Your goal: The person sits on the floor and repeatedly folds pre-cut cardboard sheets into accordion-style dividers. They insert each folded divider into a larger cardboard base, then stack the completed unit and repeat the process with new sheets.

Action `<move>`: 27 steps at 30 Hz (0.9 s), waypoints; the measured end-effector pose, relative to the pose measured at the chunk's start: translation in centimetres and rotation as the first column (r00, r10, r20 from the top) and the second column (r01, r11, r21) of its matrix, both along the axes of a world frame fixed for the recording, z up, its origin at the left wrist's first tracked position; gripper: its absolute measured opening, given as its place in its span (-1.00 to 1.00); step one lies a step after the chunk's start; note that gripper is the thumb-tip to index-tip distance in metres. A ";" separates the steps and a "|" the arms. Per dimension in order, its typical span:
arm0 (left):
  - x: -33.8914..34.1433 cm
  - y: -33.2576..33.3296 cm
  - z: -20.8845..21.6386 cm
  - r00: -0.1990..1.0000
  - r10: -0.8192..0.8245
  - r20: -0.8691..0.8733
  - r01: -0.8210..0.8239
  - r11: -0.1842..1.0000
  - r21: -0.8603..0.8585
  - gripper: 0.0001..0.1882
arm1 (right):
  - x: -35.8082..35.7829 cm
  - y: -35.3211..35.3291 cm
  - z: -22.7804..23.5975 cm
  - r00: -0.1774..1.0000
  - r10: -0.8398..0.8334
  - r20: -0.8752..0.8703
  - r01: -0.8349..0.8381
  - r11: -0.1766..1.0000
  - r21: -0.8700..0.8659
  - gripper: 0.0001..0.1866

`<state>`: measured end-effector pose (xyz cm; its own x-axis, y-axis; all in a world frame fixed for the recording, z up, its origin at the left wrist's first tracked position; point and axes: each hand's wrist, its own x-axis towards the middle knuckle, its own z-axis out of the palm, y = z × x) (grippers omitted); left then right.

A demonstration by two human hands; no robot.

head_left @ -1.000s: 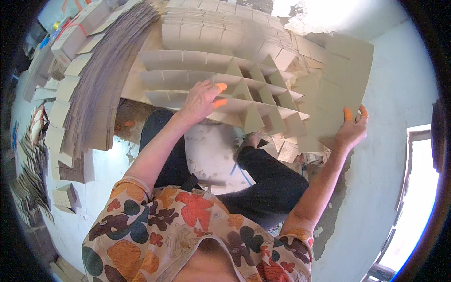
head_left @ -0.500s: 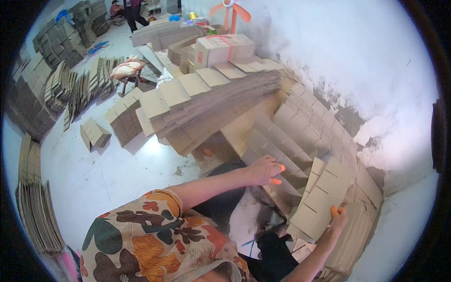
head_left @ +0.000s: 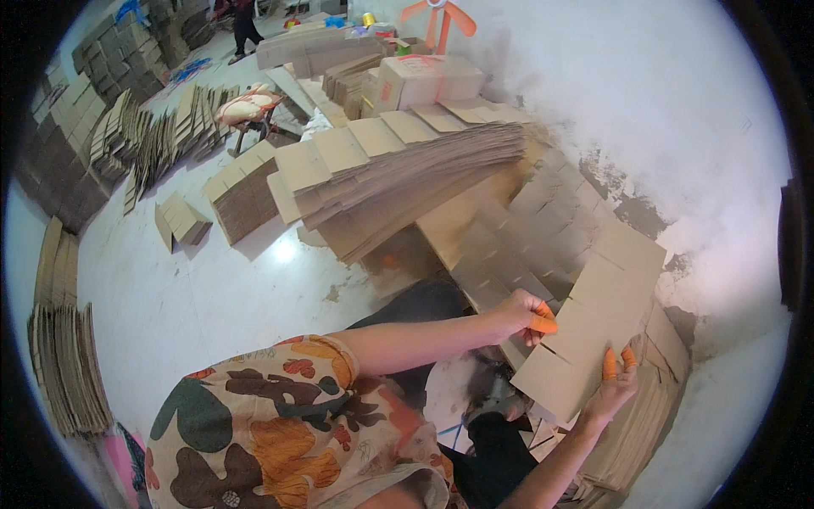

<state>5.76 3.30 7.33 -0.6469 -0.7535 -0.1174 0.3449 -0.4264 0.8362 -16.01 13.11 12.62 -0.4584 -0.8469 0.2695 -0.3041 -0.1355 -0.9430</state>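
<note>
Gripping was done at the right edge: a slotted cardboard sheet (head_left: pixel 606 288) was grasped by the right hand (head_left: pixel 614 394), two covered fingertips laid on its face. The left hand (head_left: pixel 515 312) was curled at the sheet's left edge, near a cut slot; whether anything was pinched there could not be told. Orange finger covers (head_left: pixel 543 323) were worn on both hands.

Sheet position: tilted, between the hands, apparently above the near end of the upright cardboard strips (head_left: pixel 500 259). No slot was seen mated, so that piece was judged not yet fitted.

Progress: strips were already stood in rows, slots cut. Whether cross pieces were in could not be told; that end was covered by the sheet, and the rows were blurred. The count done couldn't be read.

Remaining: plenty of loose stock, by the look of it. A flat stack (head_left: pixel 623 437) was left beside the right forearm, a long fanned pile (head_left: pixel 415 174) past the tan tabletop (head_left: pixel 462 216). Farther out, bundles (head_left: pixel 161 131) were stood on the floor (head_left: pixel 254 293); a white carton (head_left: pixel 432 81) was parked behind the pile.
</note>
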 end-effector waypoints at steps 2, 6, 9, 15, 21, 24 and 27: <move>0.2 -0.3 -0.8 0.999 0.051 -0.009 -0.051 0.999 -0.002 -0.81 | 2.4 0.5 0.9 0.998 0.038 0.042 -0.039 0.999 0.029 -0.51; 1.2 -1.6 -1.1 0.985 0.175 -0.006 -0.175 0.984 -0.026 -0.87 | 4.7 2.5 0.3 0.976 0.195 0.093 -0.195 0.981 -0.004 -0.37; 1.4 -2.0 -0.9 0.986 0.167 0.005 -0.166 0.983 -0.074 -0.86 | 6.6 3.2 -0.5 0.963 0.174 0.208 -0.161 0.984 -0.081 -0.37; 1.3 -4.1 -3.1 0.952 0.263 0.156 -0.154 0.852 -0.500 -0.82 | 3.2 2.6 0.4 0.992 -0.085 -0.098 0.077 0.994 -0.079 -0.47; 2.7 -5.3 -4.1 0.767 0.618 0.173 0.080 0.176 -0.981 -0.66 | 1.7 0.8 4.0 0.888 -0.162 -0.431 0.208 0.976 0.063 -0.46; 2.6 -5.9 -5.7 0.751 0.600 0.275 0.255 0.120 -0.959 -0.66 | 0.9 -0.6 1.8 0.849 -0.092 -0.520 0.155 0.985 0.078 -0.43; 2.1 -5.5 -6.2 0.748 0.557 0.360 0.350 0.129 -0.928 -0.69 | 1.3 -1.9 0.5 0.741 -0.062 -0.668 0.169 0.981 0.097 -0.41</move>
<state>7.86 -2.20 1.09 -0.6815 -0.5544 0.4776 -0.3626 0.8228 0.4376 -14.70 11.18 13.09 -0.3080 -0.8523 0.4227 -0.8609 0.0606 -0.5052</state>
